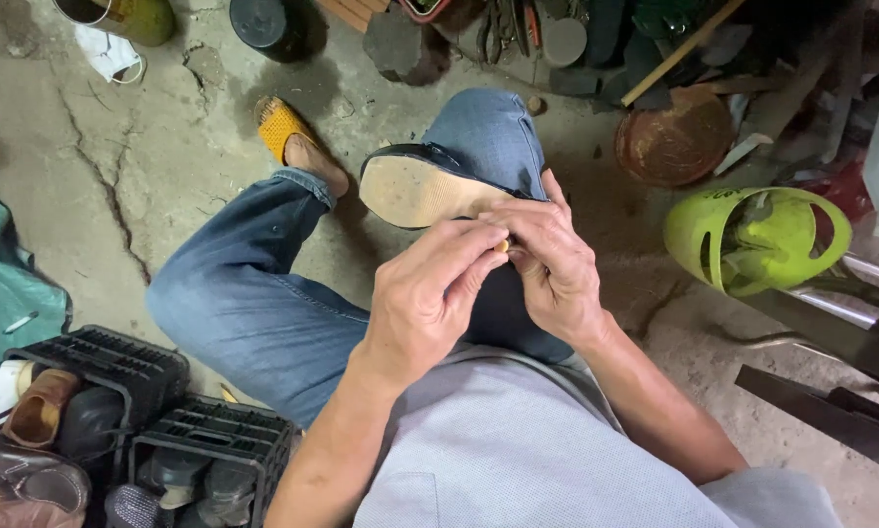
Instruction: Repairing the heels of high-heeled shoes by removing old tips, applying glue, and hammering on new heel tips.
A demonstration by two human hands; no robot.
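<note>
A dark shoe [422, 186] lies sole-up across my right knee, its tan sole facing the camera. My right hand [554, 259] grips the heel end of the shoe. My left hand [431, 293] comes in from the left with its fingertips pinched on a small tan piece [503, 245] at the heel, touching the right hand's fingers. What the small piece is cannot be made out. I sit in blue jeans and a grey shirt, with a yellow slipper [281, 125] on my left foot.
Black plastic crates [116, 367] with several shoes stand at the lower left. A cut lime-green container [752, 240] lies at the right beside metal bars [855, 323]. A rusty round dish [674, 137], tools and a dark bucket [263, 22] line the far edge of the cracked concrete floor.
</note>
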